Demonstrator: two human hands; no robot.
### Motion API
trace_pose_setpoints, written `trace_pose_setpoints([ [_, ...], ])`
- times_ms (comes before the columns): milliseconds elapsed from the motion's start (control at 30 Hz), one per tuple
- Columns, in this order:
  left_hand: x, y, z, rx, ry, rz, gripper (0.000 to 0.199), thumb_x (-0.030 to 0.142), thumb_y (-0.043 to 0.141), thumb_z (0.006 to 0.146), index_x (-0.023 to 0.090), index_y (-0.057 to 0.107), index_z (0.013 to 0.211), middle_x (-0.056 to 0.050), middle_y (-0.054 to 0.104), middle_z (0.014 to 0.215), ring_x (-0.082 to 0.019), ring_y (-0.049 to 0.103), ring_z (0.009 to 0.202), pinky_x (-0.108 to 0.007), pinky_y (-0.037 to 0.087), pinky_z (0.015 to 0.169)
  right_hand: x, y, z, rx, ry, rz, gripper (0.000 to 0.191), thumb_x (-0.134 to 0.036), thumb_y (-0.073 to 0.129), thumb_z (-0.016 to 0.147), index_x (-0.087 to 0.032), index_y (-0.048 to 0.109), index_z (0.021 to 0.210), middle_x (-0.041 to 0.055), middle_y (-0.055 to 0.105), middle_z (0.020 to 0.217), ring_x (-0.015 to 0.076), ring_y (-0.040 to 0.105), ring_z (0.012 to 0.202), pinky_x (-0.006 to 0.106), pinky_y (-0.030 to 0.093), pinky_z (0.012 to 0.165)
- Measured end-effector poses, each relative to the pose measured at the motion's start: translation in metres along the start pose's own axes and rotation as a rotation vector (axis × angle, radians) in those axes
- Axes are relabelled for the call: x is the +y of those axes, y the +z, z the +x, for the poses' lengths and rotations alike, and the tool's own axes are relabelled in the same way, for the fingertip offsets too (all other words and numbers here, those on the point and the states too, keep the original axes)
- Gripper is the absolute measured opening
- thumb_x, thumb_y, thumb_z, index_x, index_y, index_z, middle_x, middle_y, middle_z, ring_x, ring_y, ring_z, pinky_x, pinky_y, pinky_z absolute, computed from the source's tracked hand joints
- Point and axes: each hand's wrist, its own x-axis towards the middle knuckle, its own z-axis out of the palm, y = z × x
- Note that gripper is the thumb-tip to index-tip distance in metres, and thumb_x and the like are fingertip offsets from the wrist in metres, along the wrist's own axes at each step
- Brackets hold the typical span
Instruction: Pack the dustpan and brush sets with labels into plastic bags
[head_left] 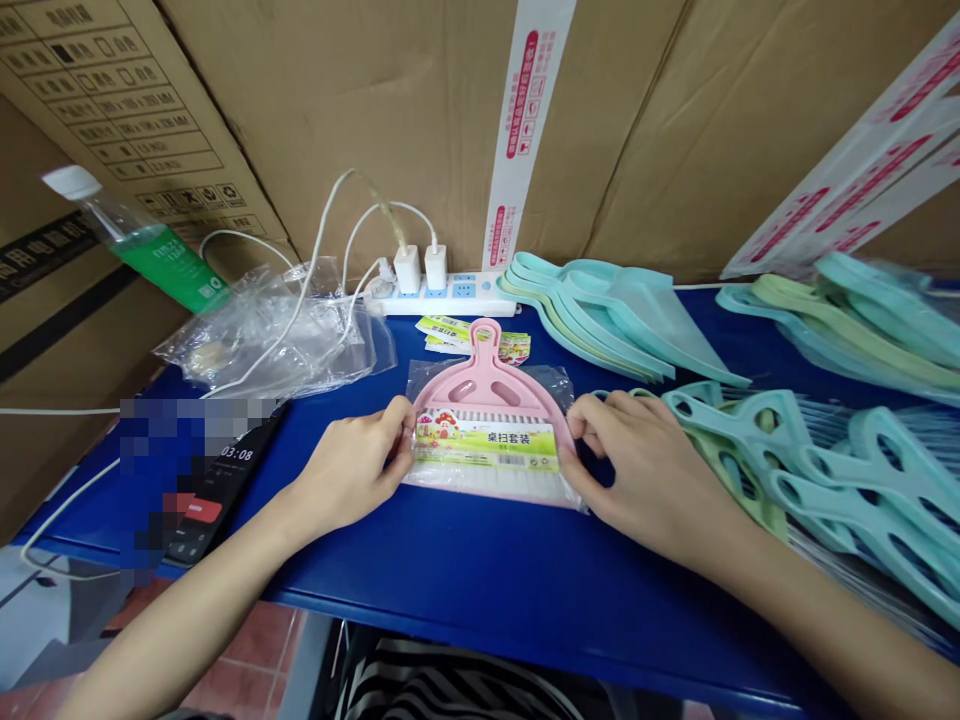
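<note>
We note, from left to right, a clear plastic bottle of green liquid (142, 240) lying tilted against brown cardboard cartons (360, 110), and a crumpled heap of clear plastic film (262, 335) on a blue table (480, 590). A black phone (225, 480) lies near the left edge, its screen showing 03:08. At centre, a pink plastic dustpan and white-bristled brush set in a clear bag (487, 420) lies flat, near the table's front edge. Our left hand (352, 465) has its fingers curled onto the bag's left edge, and our right hand (637, 470) pinches the right edge, so the opposed grip appears to steady the packet. Further right, unbagged teal and pale green plastic dustpans (615, 320) lie stacked, apparently kept within reach.
</note>
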Motion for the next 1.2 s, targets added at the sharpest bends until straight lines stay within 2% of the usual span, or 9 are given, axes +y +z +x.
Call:
trace_pose_setpoints([
  [100, -0.001, 0.001, -0.002, 0.101, 0.058, -0.02, 0.008, 0.018, 0.037, 0.088, 0.023, 0.043, 0.09, 0.004, 0.061, 0.067, -0.017, 0.059, 0.054, -0.026, 0.036, 0.051, 0.0, -0.003, 0.001, 0.037, -0.011, -0.032, 0.013, -0.024, 0.043, 0.089, -0.024, 0.039, 0.076, -0.0038, 0.046, 0.059, 0.0171, 0.047, 0.056, 0.03, 0.032, 0.061],
  [200, -0.001, 0.002, -0.003, 0.31, 0.171, 0.013, 0.014, 0.017, 0.034, 0.091, 0.021, 0.047, 0.089, 0.001, 0.063, 0.075, -0.015, 0.059, 0.06, -0.026, 0.04, 0.053, -0.002, -0.007, 0.001, 0.094, -0.025, -0.081, 0.015, -0.027, 0.04, 0.093, -0.022, 0.045, 0.081, -0.0009, 0.051, 0.063, 0.0184, 0.049, 0.058, 0.032, 0.035, 0.063],
  [300, 0.001, 0.002, -0.005, 0.499, 0.34, 0.109, 0.019, 0.014, 0.035, 0.093, 0.019, 0.053, 0.089, -0.003, 0.066, 0.08, -0.017, 0.059, 0.07, -0.028, 0.046, 0.06, -0.006, -0.01, 0.002, 0.152, -0.086, -0.122, 0.017, -0.026, 0.04, 0.096, -0.019, 0.053, 0.089, 0.0031, 0.058, 0.07, 0.0203, 0.053, 0.065, 0.037, 0.039, 0.076],
  [367, 0.004, 0.002, -0.007, 0.549, 0.462, 0.135, 0.02, 0.011, 0.037, 0.092, 0.017, 0.057, 0.092, -0.004, 0.069, 0.084, -0.018, 0.058, 0.072, -0.029, 0.048, 0.064, -0.01, -0.012, 0.001, 0.152, -0.165, -0.125, 0.019, -0.024, 0.041, 0.097, -0.018, 0.058, 0.095, 0.0046, 0.063, 0.075, 0.0209, 0.056, 0.072, 0.04, 0.038, 0.088],
  [567, 0.016, 0.008, -0.008, 0.44, 0.692, 0.155, 0.027, 0.009, 0.036, 0.094, 0.017, 0.061, 0.097, -0.002, 0.073, 0.11, -0.016, 0.06, 0.085, -0.029, 0.052, 0.072, -0.024, -0.002, -0.004, 0.088, -0.383, -0.08, 0.021, -0.028, 0.05, 0.096, -0.019, 0.068, 0.101, 0.0016, 0.066, 0.074, 0.0211, 0.055, 0.083, 0.045, 0.029, 0.103],
  [700, 0.02, 0.012, -0.006, 0.366, 0.714, 0.174, 0.026, 0.009, 0.036, 0.094, 0.016, 0.061, 0.099, -0.003, 0.073, 0.111, -0.018, 0.06, 0.092, -0.031, 0.052, 0.077, -0.028, 0.009, -0.007, 0.05, -0.424, -0.114, 0.028, -0.037, 0.059, 0.091, -0.016, 0.069, 0.108, 0.0023, 0.068, 0.078, 0.0227, 0.054, 0.087, 0.045, 0.032, 0.102],
  [833, 0.019, 0.015, -0.006, 0.309, 0.695, 0.172, 0.024, 0.009, 0.04, 0.092, 0.016, 0.062, 0.099, -0.003, 0.071, 0.116, -0.018, 0.059, 0.093, -0.032, 0.052, 0.08, -0.03, 0.015, -0.007, 0.01, -0.404, -0.142, 0.031, -0.043, 0.058, 0.09, -0.017, 0.071, 0.102, 0.0045, 0.069, 0.081, 0.0227, 0.054, 0.085, 0.044, 0.036, 0.097],
  [1033, 0.019, 0.014, -0.008, 0.358, 0.598, 0.185, 0.025, 0.007, 0.042, 0.088, 0.014, 0.063, 0.1, -0.004, 0.075, 0.095, -0.021, 0.058, 0.086, -0.033, 0.051, 0.07, -0.026, 0.013, -0.004, -0.008, -0.352, -0.084, 0.023, -0.033, 0.055, 0.092, -0.018, 0.071, 0.097, 0.0041, 0.067, 0.077, 0.0215, 0.056, 0.082, 0.044, 0.036, 0.097],
  [1200, 0.017, 0.009, -0.009, 0.365, 0.53, 0.208, 0.022, 0.007, 0.046, 0.085, 0.015, 0.064, 0.094, -0.003, 0.069, 0.074, -0.021, 0.056, 0.078, -0.033, 0.049, 0.063, -0.023, 0.007, -0.003, -0.007, -0.286, -0.026, 0.019, -0.027, 0.055, 0.091, -0.02, 0.073, 0.089, 0.0042, 0.065, 0.075, 0.022, 0.056, 0.084, 0.044, 0.034, 0.1],
])
